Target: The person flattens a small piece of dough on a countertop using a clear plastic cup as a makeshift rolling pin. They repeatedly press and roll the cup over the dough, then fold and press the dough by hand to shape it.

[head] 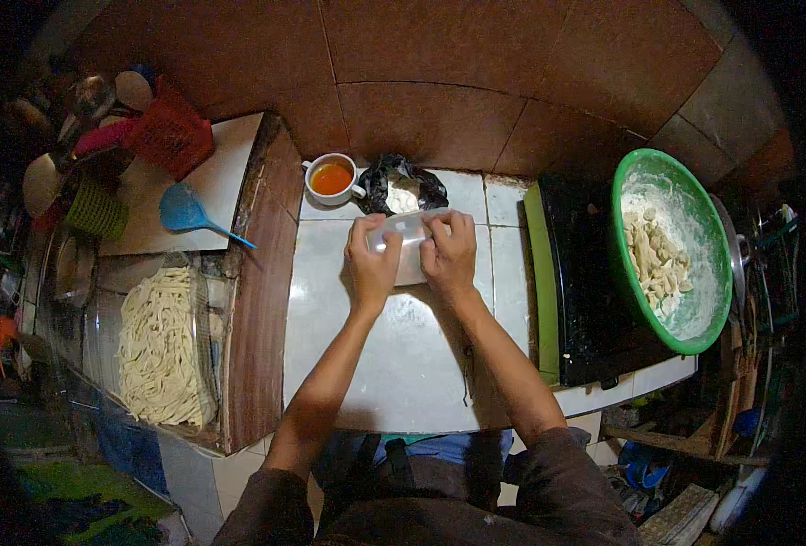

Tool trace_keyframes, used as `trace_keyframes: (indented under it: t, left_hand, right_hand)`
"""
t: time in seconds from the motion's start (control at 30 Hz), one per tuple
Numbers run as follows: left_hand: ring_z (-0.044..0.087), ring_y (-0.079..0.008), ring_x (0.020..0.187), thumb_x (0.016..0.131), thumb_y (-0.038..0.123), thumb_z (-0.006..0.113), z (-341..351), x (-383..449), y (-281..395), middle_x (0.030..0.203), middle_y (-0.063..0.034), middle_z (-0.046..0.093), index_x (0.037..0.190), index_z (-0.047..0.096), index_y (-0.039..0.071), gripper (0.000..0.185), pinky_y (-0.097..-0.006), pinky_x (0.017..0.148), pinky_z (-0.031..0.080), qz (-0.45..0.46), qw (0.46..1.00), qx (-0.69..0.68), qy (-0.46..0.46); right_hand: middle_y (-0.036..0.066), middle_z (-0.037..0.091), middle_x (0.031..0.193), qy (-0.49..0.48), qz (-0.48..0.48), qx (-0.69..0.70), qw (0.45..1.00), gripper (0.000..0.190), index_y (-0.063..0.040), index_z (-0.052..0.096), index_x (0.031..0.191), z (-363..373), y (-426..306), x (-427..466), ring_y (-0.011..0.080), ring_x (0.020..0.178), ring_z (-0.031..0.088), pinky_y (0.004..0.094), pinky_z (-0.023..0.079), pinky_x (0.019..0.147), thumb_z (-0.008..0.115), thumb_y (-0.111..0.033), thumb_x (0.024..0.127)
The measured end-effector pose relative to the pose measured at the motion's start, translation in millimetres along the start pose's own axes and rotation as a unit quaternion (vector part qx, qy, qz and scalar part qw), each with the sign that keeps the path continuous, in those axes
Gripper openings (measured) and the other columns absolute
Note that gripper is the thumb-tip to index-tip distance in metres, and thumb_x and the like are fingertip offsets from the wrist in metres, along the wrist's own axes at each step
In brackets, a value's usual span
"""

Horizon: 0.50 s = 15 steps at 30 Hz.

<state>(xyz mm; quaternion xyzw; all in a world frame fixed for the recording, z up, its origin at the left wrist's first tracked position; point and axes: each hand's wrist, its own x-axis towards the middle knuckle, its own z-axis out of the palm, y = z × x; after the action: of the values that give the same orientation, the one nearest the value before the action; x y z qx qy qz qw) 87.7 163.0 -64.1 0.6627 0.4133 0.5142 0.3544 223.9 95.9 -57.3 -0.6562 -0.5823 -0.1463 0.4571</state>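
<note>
My left hand and my right hand grip the two sides of a translucent plastic container above the white tiled counter. Whether anything is inside it, I cannot tell. Just beyond it lies an open black plastic bag holding white powder. Left of the bag stands a white two-handled cup with orange-red liquid. Cut strips of pale dough lie in a clear plastic container at the left. A green basin at the right holds pale dough pieces and white powder.
A wood-patterned ledge borders the counter on the left. On the raised tiled surface beyond it lie a blue plastic spatula and a red plastic basket. A black stovetop is beneath the basin at the right. A brown tiled wall rises behind.
</note>
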Motion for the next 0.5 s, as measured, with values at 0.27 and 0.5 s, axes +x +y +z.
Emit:
trace_keyframes:
  t: [0.27,0.5]
  left_hand:
    - [0.071,-0.0409,0.097,0.089,0.026,0.075,10.0,50.7,-8.8,0.097,-0.0207,0.075,0.097,0.066,0.001,0.028,-0.0465,0.091,0.053,-0.047,0.999,0.012,-0.013]
    - [0.068,-0.042,0.11,0.094,0.023,0.067,-15.8,9.5,1.3,0.116,-0.0227,0.071,0.118,0.062,-0.001,0.035,-0.047,0.099,0.052,0.009,0.995,0.011,-0.1]
  right_hand:
    - [0.02,0.062,0.096,-0.044,0.088,0.016,0.995,0.019,-0.001,0.068,0.098,23.0,1.5,43.7,0.0393,0.098,0.061,0.0515,0.051,0.086,0.066,-0.017,0.087]
    - [0.023,0.061,0.101,-0.046,0.043,0.042,0.997,0.021,0.002,0.059,0.103,-14.5,-20.9,6.3,0.0442,0.099,0.06,0.0526,0.05,0.089,0.063,-0.016,0.092]
